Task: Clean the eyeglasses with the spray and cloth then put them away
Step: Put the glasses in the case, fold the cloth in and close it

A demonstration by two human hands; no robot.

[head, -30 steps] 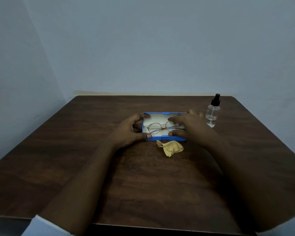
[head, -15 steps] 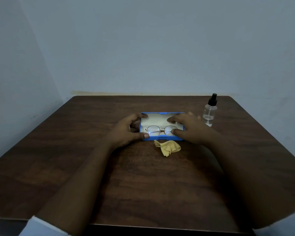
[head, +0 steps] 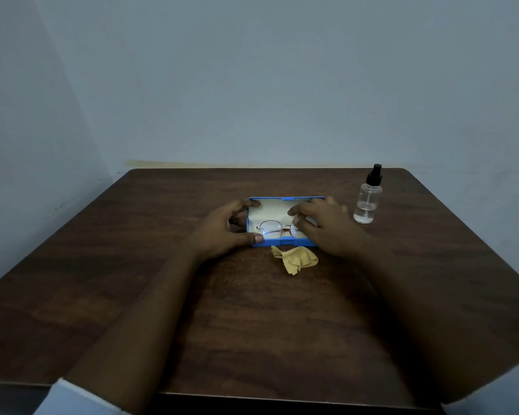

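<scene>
Head view: since the earlier frame the eyeglasses (head: 271,229) have settled lower inside the blue glasses case (head: 282,242). The left hand (head: 222,232) grips the case's left end. The right hand (head: 327,226) curls over the right lens; grip cannot be confirmed. Frame axis parallels the case length.

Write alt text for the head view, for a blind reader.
An open blue eyeglass case sits on a wooden table; the left hand grips its left end and the right hand reaches onto the wire-rimmed eyeglasses lying inside. A crumpled yellow cloth lies in front of it, and a clear spray bottle stands to its right.
</scene>
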